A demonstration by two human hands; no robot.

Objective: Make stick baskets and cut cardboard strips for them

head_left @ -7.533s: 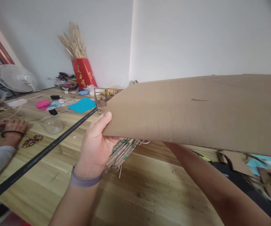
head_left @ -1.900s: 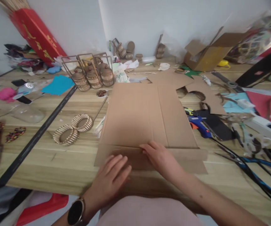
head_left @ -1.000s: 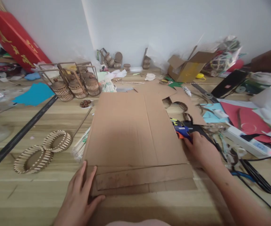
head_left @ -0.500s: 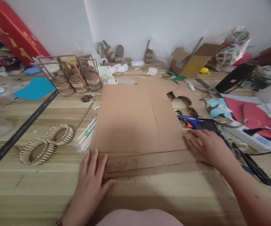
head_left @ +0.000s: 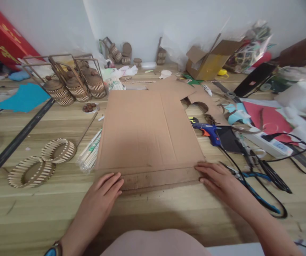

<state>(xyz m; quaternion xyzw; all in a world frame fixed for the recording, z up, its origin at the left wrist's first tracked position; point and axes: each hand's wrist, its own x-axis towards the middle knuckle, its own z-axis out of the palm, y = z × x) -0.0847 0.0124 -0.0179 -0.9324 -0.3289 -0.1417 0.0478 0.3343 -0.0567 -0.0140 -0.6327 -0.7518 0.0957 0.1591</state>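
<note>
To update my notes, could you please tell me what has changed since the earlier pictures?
The cardboard, held up earlier, now lies flat on the table. The right hand has moved from beside the glue gun to the cardboard's near right corner. The left hand, its grip loosened, rests at the near left corner. The striped round trays look unmoved.
</note>
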